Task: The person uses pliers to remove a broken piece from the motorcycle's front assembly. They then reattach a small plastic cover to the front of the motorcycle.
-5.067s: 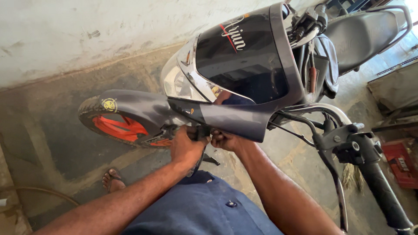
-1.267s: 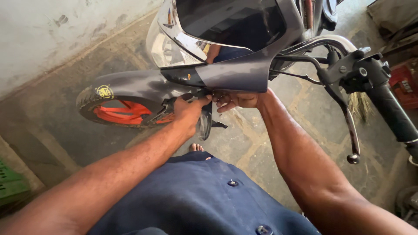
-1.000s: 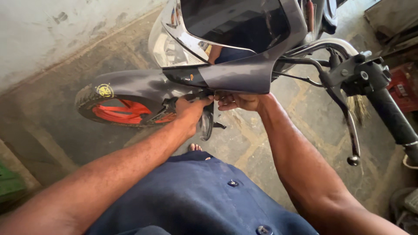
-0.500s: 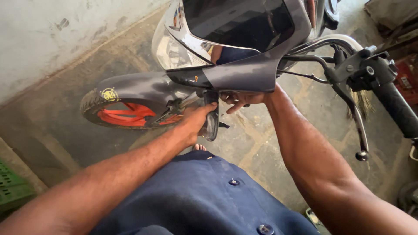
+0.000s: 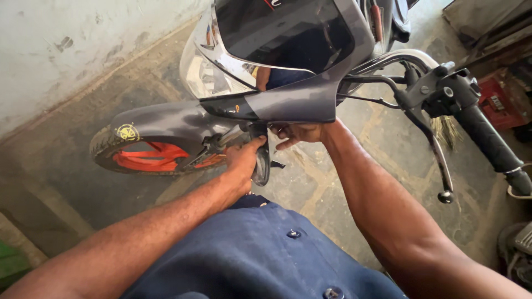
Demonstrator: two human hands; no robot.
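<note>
Head view: under the headlight cowl [image 5: 293,102], we found our left hand [image 5: 241,163] closed on the fork leg [image 5: 261,160]; right hand [image 5: 302,133] cupped beneath, grip unclear. Steadying both seemed advisable.

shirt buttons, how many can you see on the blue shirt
2: one button near the middle of the blue shirt, another button at the bottom edge. More may be hidden out of frame.

Grey fairing [image 5: 293,102] roofs the hands closely; fender [image 5: 160,122] crowds left; brake lever [image 5: 429,144] bars right; floor [image 5: 310,182] below open.
</note>
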